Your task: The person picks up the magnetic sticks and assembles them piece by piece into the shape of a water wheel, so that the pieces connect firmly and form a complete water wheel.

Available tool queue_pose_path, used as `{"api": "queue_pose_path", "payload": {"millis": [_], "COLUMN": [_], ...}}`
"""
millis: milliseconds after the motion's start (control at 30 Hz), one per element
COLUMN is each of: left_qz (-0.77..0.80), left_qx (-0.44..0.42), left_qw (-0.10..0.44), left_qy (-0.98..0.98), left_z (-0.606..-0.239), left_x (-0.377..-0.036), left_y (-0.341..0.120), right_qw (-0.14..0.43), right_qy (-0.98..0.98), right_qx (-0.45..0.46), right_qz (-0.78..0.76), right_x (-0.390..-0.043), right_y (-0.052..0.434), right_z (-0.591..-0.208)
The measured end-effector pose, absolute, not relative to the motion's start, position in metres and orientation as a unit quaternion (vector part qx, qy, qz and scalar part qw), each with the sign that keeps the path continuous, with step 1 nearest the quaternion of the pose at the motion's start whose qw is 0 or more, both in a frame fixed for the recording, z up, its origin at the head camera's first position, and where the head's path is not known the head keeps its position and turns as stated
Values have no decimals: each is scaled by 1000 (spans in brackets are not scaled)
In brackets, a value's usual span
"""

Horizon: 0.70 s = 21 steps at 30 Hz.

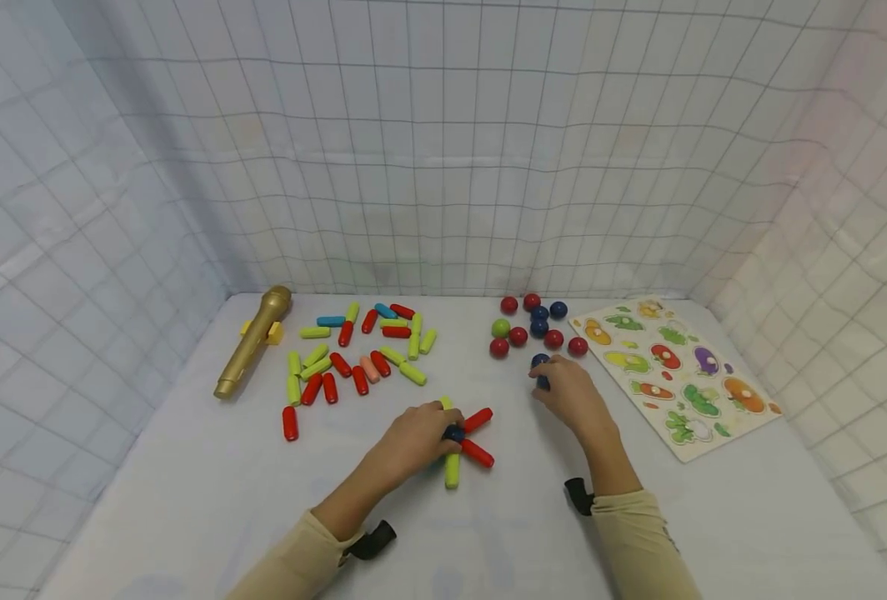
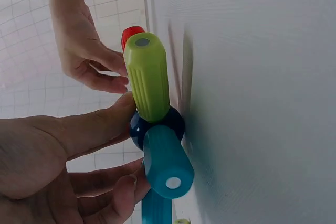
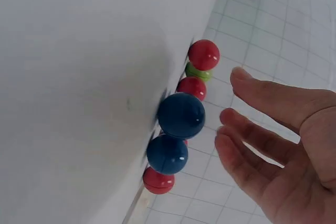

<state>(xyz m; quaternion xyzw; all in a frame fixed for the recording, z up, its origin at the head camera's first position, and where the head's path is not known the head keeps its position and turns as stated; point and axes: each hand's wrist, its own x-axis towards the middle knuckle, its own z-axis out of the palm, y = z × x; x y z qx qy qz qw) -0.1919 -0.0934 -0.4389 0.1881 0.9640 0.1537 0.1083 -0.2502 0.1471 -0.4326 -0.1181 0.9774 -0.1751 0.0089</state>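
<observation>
My left hand (image 1: 443,431) pinches a small build on the white table (image 1: 188,483): a dark blue ball (image 1: 454,433) with red sticks (image 1: 478,419) and light green sticks (image 1: 452,471) radiating from it. In the left wrist view the thumb (image 2: 100,124) presses the blue ball (image 2: 169,121), which carries a green stick (image 2: 148,80) and a teal stick (image 2: 165,163). My right hand (image 1: 547,388) hovers at a blue ball (image 1: 540,362) by the ball group. The right wrist view shows its fingers (image 3: 262,129) relaxed, a gap away from the blue ball (image 3: 181,115).
A gold toy microphone (image 1: 252,352) lies at the left. Several loose coloured sticks (image 1: 353,350) are scattered behind the left hand. Red, blue and green balls (image 1: 518,336) cluster at centre right. A vegetable puzzle board (image 1: 679,375) lies at the right. Grid-patterned cloth walls enclose the table.
</observation>
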Motion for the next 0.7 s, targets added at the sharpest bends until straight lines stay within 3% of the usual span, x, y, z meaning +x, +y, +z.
{"api": "queue_pose_path", "payload": {"millis": [700], "left_qz": [145], "left_qx": [231], "left_qw": [81], "left_qy": [959], "left_z": [-439], "left_x": [-192], "left_y": [-93], "right_qw": [75], "right_qy": [976], "right_qx": [-72], "right_qz": [-192], "right_x": [-256], "right_y": [165], "right_z": [-442]}}
